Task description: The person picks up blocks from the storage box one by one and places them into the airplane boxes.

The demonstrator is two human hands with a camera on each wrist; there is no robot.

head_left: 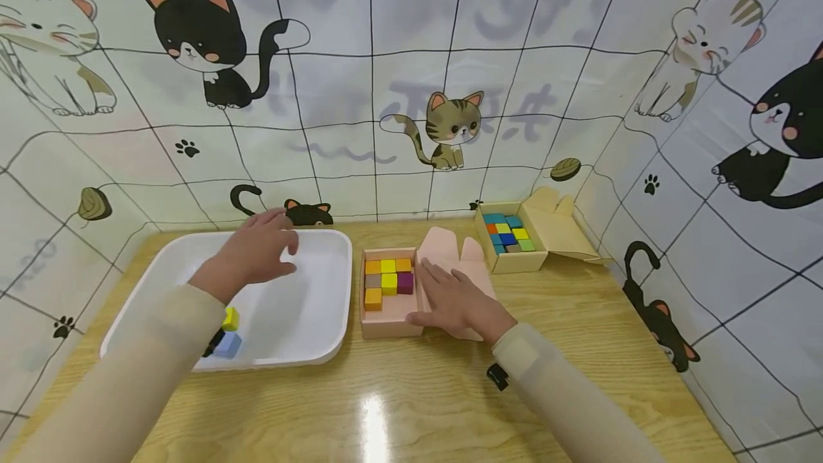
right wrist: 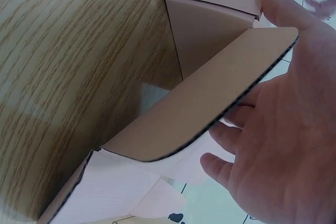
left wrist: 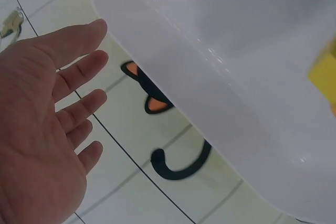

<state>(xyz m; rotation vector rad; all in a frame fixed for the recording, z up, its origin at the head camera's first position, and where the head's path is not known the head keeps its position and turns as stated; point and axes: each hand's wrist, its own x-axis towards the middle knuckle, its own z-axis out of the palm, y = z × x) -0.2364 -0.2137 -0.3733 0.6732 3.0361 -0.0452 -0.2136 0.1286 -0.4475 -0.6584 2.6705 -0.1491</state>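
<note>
A white tray lies on the left, and my left hand hovers over its far part with fingers loosely spread, holding nothing. Near the tray's front-left corner are a yellow block and a light blue block, partly covered by my sleeve. Beside the tray stands a pink cardboard box with its lid folded out to the right. Orange, yellow, grey and purple cubes fill its back rows. My right hand rests on the lid, fingers extended, thumb at the box's right edge.
Behind and to the right, a yellow cardboard box holds several coloured blocks, its lid opened rightward. Cat-printed sheeting walls the wooden table at the back and sides.
</note>
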